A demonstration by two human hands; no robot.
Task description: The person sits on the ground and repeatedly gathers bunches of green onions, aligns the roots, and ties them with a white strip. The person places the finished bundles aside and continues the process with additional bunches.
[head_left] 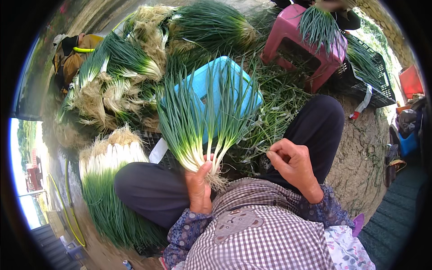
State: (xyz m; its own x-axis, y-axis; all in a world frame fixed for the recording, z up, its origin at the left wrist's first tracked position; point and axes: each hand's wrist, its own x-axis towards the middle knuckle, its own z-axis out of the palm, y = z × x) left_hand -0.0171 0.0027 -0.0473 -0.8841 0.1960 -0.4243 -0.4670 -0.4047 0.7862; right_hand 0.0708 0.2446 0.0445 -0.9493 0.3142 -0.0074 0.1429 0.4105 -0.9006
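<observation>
My left hand [199, 189] grips a bunch of green onions [209, 135] near its white lower ends. The bunch's pale roots hang over my palm, and its green leaves fan out away from me. Behind those leaves stands a light blue plastic stool [216, 84], partly hidden. My right hand [292, 165] is beside my bent knee, apart from the bunch, with thumb and fingers drawn together. A thin pale strand runs close to its fingertips, but I see nothing clearly held there. Loose leaf trimmings [280, 111] cover the ground beyond this hand.
Neatly aligned green onions [114, 182] lie left of my knee, roots outward. A heap of rooty bunches [108, 87] rises at the upper left. Across from me, another person's hand [332, 5] is over a pink stool [287, 30]. A black crate [368, 74] holds more onions.
</observation>
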